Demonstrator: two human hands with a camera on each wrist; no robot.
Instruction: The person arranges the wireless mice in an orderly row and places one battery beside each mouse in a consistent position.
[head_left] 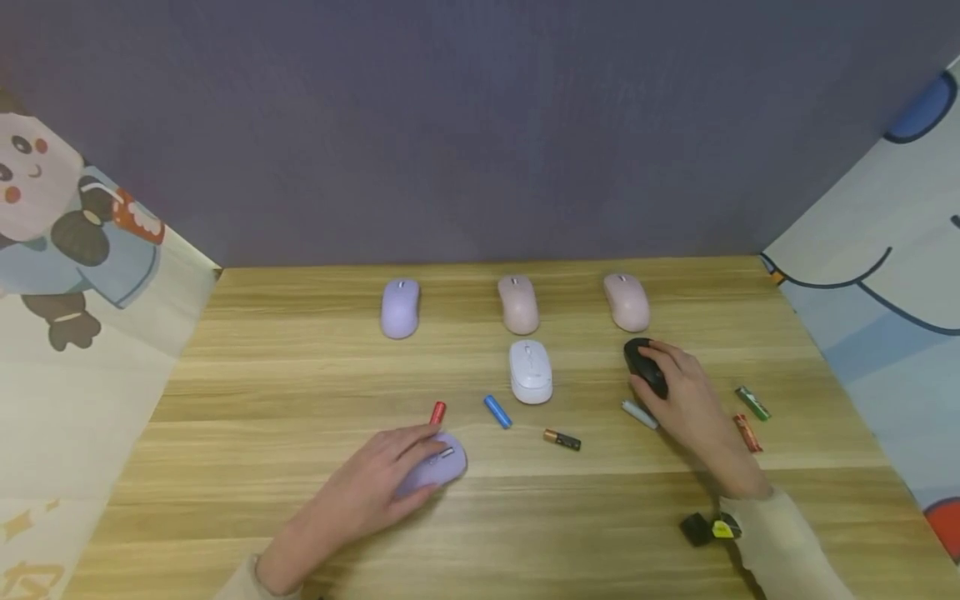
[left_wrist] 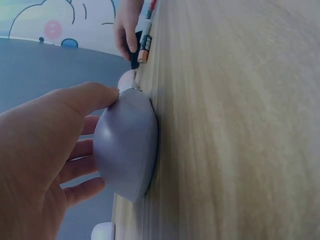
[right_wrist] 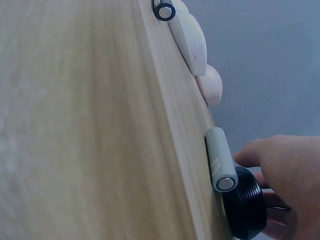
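Observation:
My left hand (head_left: 363, 479) holds a light purple computer mouse (head_left: 452, 467) on the tabletop, thumb on one side and fingers on the other. A red battery (head_left: 437, 412) lies just past its fingertips. Over to the right, my right hand (head_left: 686, 408) grips a black mouse (head_left: 647, 377) between thumb and fingers. Close beside that mouse lies a grey battery (right_wrist: 220, 155), near the right thumb. A white mouse (head_left: 531, 372) sits between the hands, with a blue battery (head_left: 497, 412) and a black-and-copper battery (head_left: 562, 440) in front of it.
Along the back stand another purple mouse (head_left: 400, 308) and two pink mice, one in the middle (head_left: 519, 305) and one to the right (head_left: 627, 302). A green battery (head_left: 753, 403) and a red-wrapped battery (head_left: 747, 433) lie right of the right hand. A dark wall (head_left: 480, 167) rises behind.

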